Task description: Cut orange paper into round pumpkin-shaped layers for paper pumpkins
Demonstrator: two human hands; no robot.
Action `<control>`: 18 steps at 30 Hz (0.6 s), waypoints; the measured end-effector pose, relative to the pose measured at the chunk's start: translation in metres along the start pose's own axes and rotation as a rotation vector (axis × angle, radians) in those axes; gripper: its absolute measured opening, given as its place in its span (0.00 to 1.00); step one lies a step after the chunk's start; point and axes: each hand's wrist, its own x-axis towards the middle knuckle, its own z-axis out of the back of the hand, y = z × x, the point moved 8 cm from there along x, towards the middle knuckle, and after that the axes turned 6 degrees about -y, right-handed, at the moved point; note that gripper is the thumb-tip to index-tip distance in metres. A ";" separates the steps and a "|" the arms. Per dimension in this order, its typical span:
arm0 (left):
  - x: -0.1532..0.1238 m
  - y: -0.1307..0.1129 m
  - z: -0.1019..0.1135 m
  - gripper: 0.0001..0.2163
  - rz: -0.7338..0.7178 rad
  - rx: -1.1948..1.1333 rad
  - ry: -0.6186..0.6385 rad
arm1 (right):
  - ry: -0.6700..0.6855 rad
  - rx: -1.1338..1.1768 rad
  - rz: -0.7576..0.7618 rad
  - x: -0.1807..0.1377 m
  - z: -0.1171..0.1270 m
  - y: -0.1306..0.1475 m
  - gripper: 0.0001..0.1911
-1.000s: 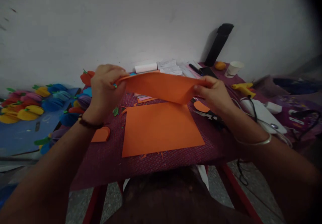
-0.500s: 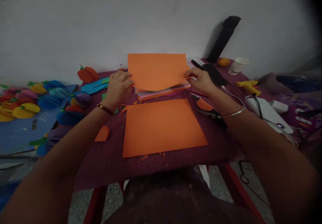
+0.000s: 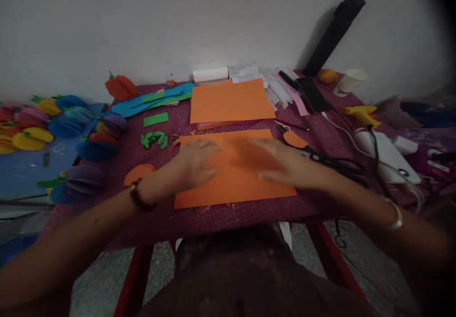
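Note:
Both my hands hover over or rest on a near orange paper sheet point(image 3: 231, 189) on the maroon table point(image 3: 149, 222). My left hand point(image 3: 194, 163) lies over its left half, my right hand point(image 3: 285, 163) over its right half. Both are smeared by motion, fingers seemingly stretched out flat, nothing in them. A second orange sheet point(image 3: 231, 101) lies farther back on top of a stack of coloured papers.
Black scissors point(image 3: 338, 165) and an orange cut-out point(image 3: 295, 140) lie to the right. Beyond are a yellow glue gun point(image 3: 361, 113), a phone point(image 3: 312, 94) and a paper cup point(image 3: 351, 80). Paper pumpkins point(image 3: 83, 179) and green scraps point(image 3: 154, 139) sit left.
The orange sheet held up in both hands was laid on the paper stack at the back. Both hands then came down to the near orange sheet.

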 end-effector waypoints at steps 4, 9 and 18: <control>-0.034 -0.055 -0.024 0.27 -0.088 -0.116 0.161 | 0.137 -0.083 0.026 -0.039 -0.041 0.057 0.42; -0.033 -0.059 -0.042 0.33 -0.064 -0.084 0.209 | 0.045 -0.237 0.045 -0.036 -0.050 0.057 0.27; -0.034 -0.051 -0.020 0.14 -0.017 -0.051 0.135 | -0.050 -0.341 -0.015 -0.032 -0.001 0.042 0.09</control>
